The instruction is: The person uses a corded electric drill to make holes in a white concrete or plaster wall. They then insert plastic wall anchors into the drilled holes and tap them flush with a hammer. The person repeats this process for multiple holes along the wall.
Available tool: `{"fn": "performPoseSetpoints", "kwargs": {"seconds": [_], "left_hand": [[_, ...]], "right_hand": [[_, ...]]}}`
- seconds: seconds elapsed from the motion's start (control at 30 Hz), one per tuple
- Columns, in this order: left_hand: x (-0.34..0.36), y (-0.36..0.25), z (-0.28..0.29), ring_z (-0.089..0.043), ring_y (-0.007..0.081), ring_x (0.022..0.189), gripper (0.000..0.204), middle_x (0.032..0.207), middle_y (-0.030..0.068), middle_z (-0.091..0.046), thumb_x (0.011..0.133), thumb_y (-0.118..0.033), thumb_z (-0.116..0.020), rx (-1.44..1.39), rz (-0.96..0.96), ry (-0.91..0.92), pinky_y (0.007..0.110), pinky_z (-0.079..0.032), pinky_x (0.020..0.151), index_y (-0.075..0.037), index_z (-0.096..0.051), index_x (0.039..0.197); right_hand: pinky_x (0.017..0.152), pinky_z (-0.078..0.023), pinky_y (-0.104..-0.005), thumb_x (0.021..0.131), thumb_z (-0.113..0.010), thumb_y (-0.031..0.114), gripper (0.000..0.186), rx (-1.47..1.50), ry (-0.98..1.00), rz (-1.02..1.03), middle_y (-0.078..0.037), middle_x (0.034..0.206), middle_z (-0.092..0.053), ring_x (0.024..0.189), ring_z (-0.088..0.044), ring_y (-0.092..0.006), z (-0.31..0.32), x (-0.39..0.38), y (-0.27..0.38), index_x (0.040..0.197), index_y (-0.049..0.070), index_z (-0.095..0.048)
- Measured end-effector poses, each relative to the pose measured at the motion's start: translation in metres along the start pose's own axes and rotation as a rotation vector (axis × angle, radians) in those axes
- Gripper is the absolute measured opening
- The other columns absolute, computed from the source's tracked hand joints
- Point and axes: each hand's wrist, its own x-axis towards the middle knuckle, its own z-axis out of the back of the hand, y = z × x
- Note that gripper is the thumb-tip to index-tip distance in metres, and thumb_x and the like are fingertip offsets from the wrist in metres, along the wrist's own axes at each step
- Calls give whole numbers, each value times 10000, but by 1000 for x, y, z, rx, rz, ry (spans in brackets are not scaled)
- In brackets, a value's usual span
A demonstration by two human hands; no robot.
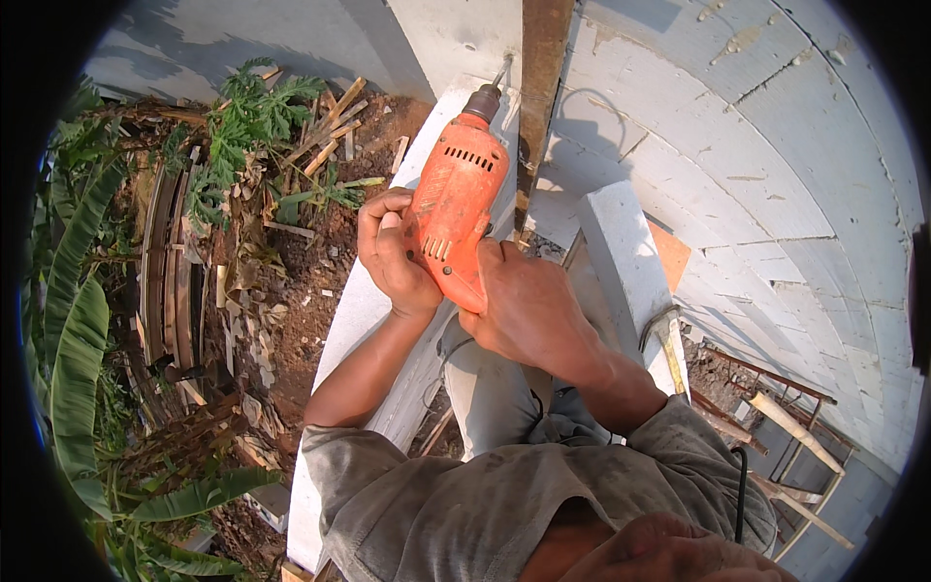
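An orange electric drill (460, 189) is between my two hands, pointing away from me. My right hand (529, 296) wraps round its rear handle. Closed against the left side of its body, my left hand (393, 247) steadies the drill. From the dark chuck (482, 103) a thin drill bit (503, 70) reaches the white block wall (456, 39), where its tip meets the surface near a small mark. Whether the bit is turning, I cannot tell. Just right of the bit stands a brown wooden plank (540, 87).
A white block ledge (335, 388) runs along my left side. Beyond it, far below, lie soil, scrap wood (330, 126) and banana leaves (78, 359). To the right stand a loose white block (621, 252), a hammer-like tool (667, 344), wooden scaffolding (795, 436) and a long block wall (756, 175).
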Motion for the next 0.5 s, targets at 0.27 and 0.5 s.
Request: {"fn": "performPoseSetpoints", "kwargs": {"seconds": [0.27,0.5], "left_hand": [[0,0,-1,-545,161,871,277,1041,135,-587,983,-221,-421,14,-8,10,334,-458,816,16,-555,1034],[0,-1,-3,-544,158,878,256,1052,140,-584,978,-194,-423,-30,-12,11,337,-460,819,18,-552,1040]], "right_hand": [[592,-564,-398,715,-786,248,509,-11,-45,53,-212,857,-640,683,-689,-339,-2,0,-5,1007,-73,-519],[622,-558,-438,698,-779,256,514,30,-4,3,-217,867,-641,721,-677,-369,0,0,-4,1016,-52,-518]]}}
